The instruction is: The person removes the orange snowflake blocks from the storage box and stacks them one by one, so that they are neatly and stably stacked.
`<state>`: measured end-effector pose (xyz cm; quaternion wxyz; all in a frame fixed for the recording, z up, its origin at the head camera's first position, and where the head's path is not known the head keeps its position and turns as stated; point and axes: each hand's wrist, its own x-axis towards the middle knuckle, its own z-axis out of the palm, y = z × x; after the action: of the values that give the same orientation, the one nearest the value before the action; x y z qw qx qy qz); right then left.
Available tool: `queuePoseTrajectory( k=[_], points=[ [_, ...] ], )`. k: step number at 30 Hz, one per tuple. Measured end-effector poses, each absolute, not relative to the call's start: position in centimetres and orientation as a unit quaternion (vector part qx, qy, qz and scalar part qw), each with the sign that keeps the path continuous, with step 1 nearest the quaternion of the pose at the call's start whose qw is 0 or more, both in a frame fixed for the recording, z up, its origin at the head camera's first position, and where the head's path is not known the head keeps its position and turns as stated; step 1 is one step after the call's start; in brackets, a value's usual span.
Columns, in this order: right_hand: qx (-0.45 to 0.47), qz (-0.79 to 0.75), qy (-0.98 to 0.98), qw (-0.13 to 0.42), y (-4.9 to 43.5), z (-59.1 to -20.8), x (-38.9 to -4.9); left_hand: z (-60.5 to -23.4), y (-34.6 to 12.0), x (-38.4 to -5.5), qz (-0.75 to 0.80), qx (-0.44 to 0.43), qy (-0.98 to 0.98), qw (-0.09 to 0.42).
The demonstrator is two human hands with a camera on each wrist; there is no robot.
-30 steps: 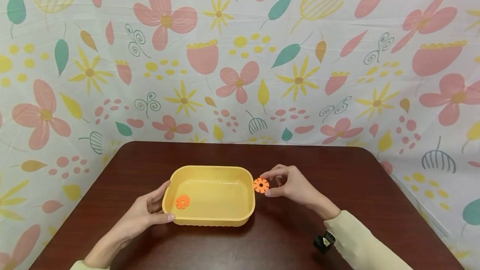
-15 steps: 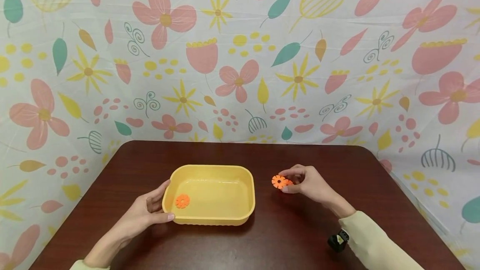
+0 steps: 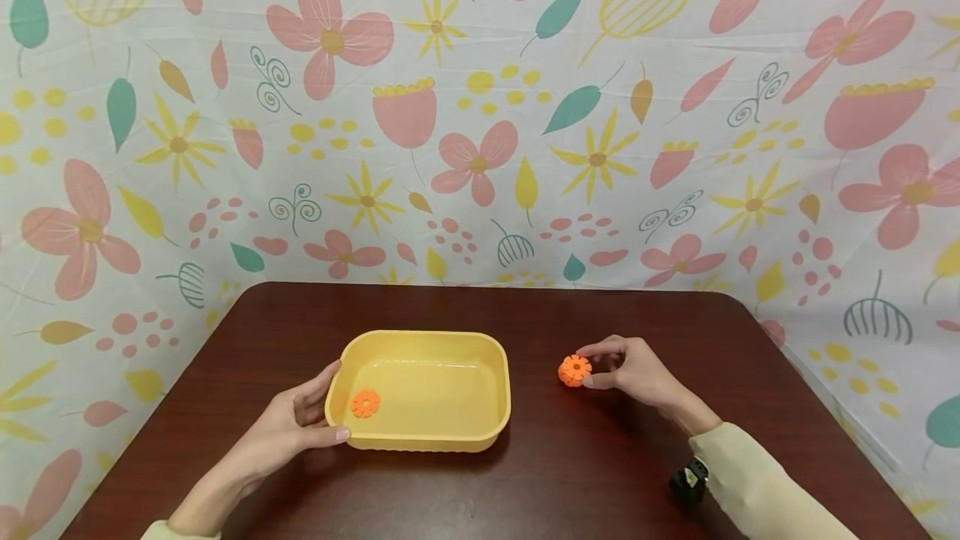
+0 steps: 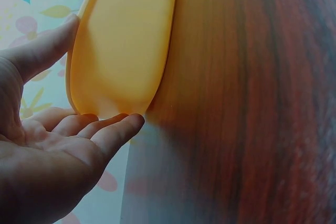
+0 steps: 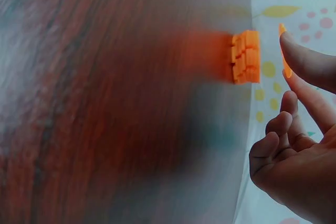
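Note:
My left hand point(image 3: 285, 423) holds the left end of a yellow plastic tray point(image 3: 438, 402), thumb on the near rim corner and fingers around the end wall. Inside the tray, near its left end, lies an orange notched flower-shaped disc point(image 3: 366, 403). To the right of the tray, my right hand point(image 3: 641, 373) pinches another orange disc point(image 5: 285, 51) on edge between thumb and index finger. Just below that disc, a short stack of orange discs point(image 5: 245, 57) stands on the table, with a gap between them in the right wrist view. The head view shows the stack mostly hidden behind the held disc.
The dark red-brown wooden table point(image 3: 480, 498) carries the tray and the stack. A flower-printed cloth point(image 3: 480, 107) hangs behind it and along both sides. A black device point(image 3: 688, 482) is strapped at the right wrist.
My right hand has moved right, away from the tray's right rim, bringing the pinched disc over the stack, which it uncovered along the way. The left hand and tray have stayed put.

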<state>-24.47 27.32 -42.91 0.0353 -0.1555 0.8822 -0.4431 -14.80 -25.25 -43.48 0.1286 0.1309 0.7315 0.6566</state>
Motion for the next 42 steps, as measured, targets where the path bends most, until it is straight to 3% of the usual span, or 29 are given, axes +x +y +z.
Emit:
queuePoseTrajectory(
  k=[42],
  points=[
    [-0.167, -0.418, 0.891, 0.053, 27.23, -43.46, -25.32, -43.47, -25.31, -14.9, 0.656, 0.147, 0.729, 0.129]
  ],
)
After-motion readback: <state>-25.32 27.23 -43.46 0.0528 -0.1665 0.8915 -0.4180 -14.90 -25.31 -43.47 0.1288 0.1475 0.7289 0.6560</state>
